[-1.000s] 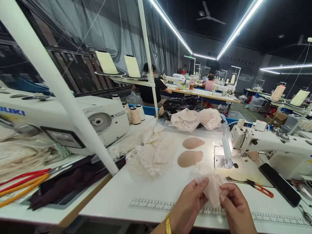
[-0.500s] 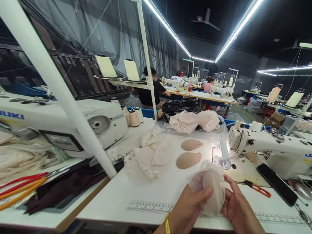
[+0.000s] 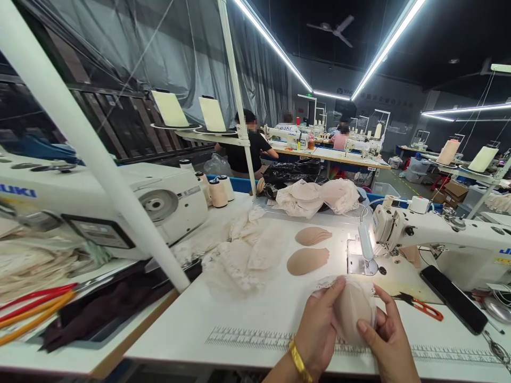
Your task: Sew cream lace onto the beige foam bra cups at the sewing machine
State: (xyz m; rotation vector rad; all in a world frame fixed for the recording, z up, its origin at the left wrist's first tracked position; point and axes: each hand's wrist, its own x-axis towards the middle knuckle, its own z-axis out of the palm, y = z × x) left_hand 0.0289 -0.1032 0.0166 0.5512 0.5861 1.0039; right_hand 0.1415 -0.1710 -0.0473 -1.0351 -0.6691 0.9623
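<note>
Between my two hands is a cream bra cup [image 3: 353, 314] with a sheer, lace-edged layer over a beige pad. My left hand [image 3: 319, 324] pinches its upper left edge, thumb on the front face. On the right side my right hand [image 3: 385, 330] grips it, thumb on the front and fingers behind the edge. Just beyond lie beige cup pads: a stack [image 3: 313, 235] and a second pad or small pile [image 3: 308, 261]. The lit needle area of a sewing machine [image 3: 361, 260] stands beyond my right hand.
Lace fabric pieces [image 3: 247, 255] lie left of the pads. Orange thread snips [image 3: 423, 307] and a black phone [image 3: 453, 300] rest at right. A white pole [image 3: 115, 175] crosses the left side, by another sewing machine [image 3: 159, 197]. Co-workers sit at tables behind.
The cup has turned so its front faces me more. My left thumb has moved up to the lace edge, and my right thumb has come onto the front.
</note>
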